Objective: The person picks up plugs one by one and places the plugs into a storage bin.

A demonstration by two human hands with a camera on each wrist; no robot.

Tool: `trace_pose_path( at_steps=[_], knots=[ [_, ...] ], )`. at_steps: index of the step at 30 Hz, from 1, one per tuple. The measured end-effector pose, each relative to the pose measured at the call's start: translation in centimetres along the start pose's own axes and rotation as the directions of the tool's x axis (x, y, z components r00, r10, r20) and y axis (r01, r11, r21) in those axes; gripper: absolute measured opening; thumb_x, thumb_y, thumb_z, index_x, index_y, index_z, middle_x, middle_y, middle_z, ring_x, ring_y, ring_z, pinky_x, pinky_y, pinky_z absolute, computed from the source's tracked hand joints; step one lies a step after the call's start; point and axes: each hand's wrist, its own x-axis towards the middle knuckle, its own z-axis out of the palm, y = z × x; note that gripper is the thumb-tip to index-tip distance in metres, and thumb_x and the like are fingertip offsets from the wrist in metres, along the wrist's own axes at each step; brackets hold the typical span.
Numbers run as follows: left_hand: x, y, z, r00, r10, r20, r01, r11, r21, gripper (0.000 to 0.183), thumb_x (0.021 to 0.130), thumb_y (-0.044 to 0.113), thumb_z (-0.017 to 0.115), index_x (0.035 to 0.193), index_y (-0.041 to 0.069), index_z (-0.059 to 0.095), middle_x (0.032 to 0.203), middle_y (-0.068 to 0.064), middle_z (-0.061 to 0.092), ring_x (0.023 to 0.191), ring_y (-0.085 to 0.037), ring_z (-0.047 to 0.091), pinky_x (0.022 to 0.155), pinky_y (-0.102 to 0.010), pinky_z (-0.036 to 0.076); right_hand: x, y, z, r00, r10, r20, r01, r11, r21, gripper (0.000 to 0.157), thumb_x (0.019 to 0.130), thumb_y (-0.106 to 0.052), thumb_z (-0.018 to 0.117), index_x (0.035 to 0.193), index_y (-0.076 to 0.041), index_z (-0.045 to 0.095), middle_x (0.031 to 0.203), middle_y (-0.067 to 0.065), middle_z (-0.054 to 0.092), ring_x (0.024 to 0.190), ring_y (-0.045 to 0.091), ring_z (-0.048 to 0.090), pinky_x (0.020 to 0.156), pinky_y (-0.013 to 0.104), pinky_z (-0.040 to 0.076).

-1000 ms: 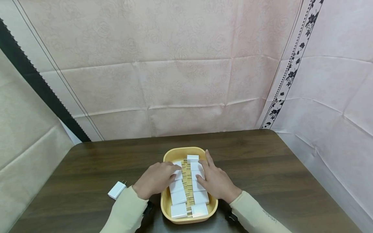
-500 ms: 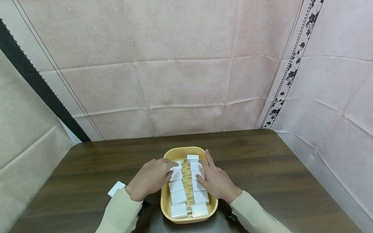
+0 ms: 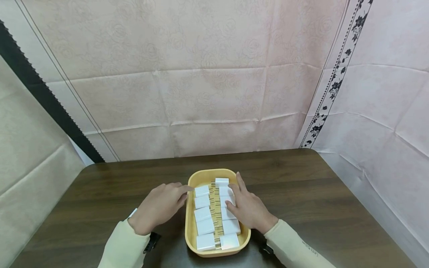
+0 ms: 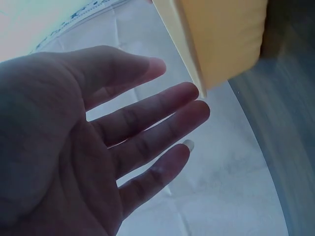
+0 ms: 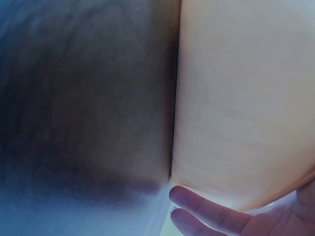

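Note:
A yellow plastic tray (image 3: 218, 254) holds two columns of white charger plugs (image 3: 205, 227), their metal prongs facing inward. My left hand (image 3: 162, 204) is beside the tray's left side, its fingertips by the rim. In the left wrist view that hand (image 4: 113, 128) has relaxed, parted fingers holding nothing, near the tray wall (image 4: 224, 44). My right hand (image 3: 249, 210) lies over the tray's right rim, fingers spread on or just above the right column. The right wrist view shows its fingers (image 5: 211, 211) by the tray's outer wall (image 5: 241, 98).
One loose white charger (image 3: 133, 213) lies on the table left of the tray, mostly hidden behind my left wrist. The brown wooden table (image 3: 301, 193) ends at a pale patterned cloth (image 3: 214, 96) that hangs behind and at both sides.
My left hand has drawn back leftward from the upper left chargers to outside the tray rim, and its wrist now covers most of the loose charger. The right hand stays put.

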Motion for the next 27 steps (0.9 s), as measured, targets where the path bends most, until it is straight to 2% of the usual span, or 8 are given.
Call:
trace_pose_path(
  at_steps=[4,9,12,16,20,24,27],
  knots=[
    [-0.2,-0.5,-0.4,0.996,-0.071,0.062,0.073,0.997,-0.040,0.027,0.097,0.015,0.066,0.123,0.016,0.072,0.106,0.001,0.074,0.077,-0.008,0.058,0.074,-0.032,0.054,0.0,0.0,0.0,1.000,0.002,-0.001,-0.002,1.000,0.006,0.059,0.101,-0.035,0.060,0.151,-0.009,0.043,0.171,0.017,0.000,0.061,0.010,0.055,0.049,0.024,0.044],
    [-0.6,-1.4,-1.2,0.981,-0.125,0.149,0.134,0.990,-0.053,0.033,0.095,0.018,0.070,0.128,0.013,0.068,0.121,-0.006,0.072,0.100,-0.021,0.071,0.084,-0.044,0.058,0.0,0.0,0.0,1.000,-0.001,-0.004,0.001,1.000,0.009,0.059,0.101,-0.035,0.060,0.151,-0.009,0.043,0.171,0.017,0.000,0.061,0.010,0.055,0.049,0.024,0.044],
    [-0.8,-2.2,-1.4,0.965,-0.158,0.210,0.175,0.983,-0.061,0.038,0.093,0.019,0.072,0.130,0.010,0.066,0.126,-0.009,0.071,0.113,-0.028,0.069,0.092,-0.049,0.056,0.0,0.0,0.0,1.000,-0.002,-0.004,0.002,1.000,0.007,0.059,0.101,-0.035,0.060,0.151,-0.009,0.043,0.171,0.016,0.000,0.061,0.010,0.055,0.049,0.024,0.044],
    [-1.1,-3.4,-1.4,0.940,-0.202,0.276,0.237,0.966,-0.101,0.046,0.089,0.016,0.077,0.133,0.008,0.064,0.131,-0.010,0.068,0.120,-0.031,0.065,0.096,-0.052,0.054,0.0,0.0,0.0,1.000,0.002,-0.001,-0.002,1.000,0.009,0.059,0.101,-0.034,0.060,0.151,-0.009,0.043,0.171,0.016,-0.001,0.060,0.010,0.055,0.049,0.024,0.044],
    [-1.2,-4.4,-1.2,0.924,-0.219,0.312,0.272,0.953,-0.137,0.052,0.084,0.011,0.080,0.134,0.008,0.064,0.133,-0.010,0.067,0.122,-0.032,0.064,0.095,-0.053,0.054,0.0,0.0,0.0,1.000,0.003,-0.001,-0.003,1.000,0.004,0.059,0.101,-0.035,0.060,0.150,-0.009,0.043,0.171,0.016,0.000,0.062,0.010,0.056,0.051,0.025,0.045],
    [-1.4,-5.4,-1.0,0.908,-0.223,0.354,0.294,0.942,-0.160,0.056,0.081,0.010,0.082,0.134,0.007,0.063,0.130,-0.012,0.068,0.116,-0.031,0.066,0.089,-0.052,0.056,0.0,0.0,0.1,1.000,0.003,0.000,-0.003,1.000,0.007,0.059,0.101,-0.035,0.060,0.150,-0.009,0.043,0.171,0.016,0.000,0.065,0.011,0.057,0.051,0.024,0.045],
    [-1.6,-6.3,-0.9,0.885,-0.231,0.403,0.325,0.928,-0.183,0.061,0.080,0.012,0.084,0.136,0.006,0.061,0.126,-0.014,0.068,0.111,-0.030,0.066,0.085,-0.049,0.056,0.0,0.0,0.0,1.000,0.003,0.000,-0.003,1.000,0.007,0.058,0.101,-0.035,0.061,0.150,-0.009,0.044,0.171,0.016,0.000,0.065,0.011,0.057,0.051,0.024,0.045]
  ],
)
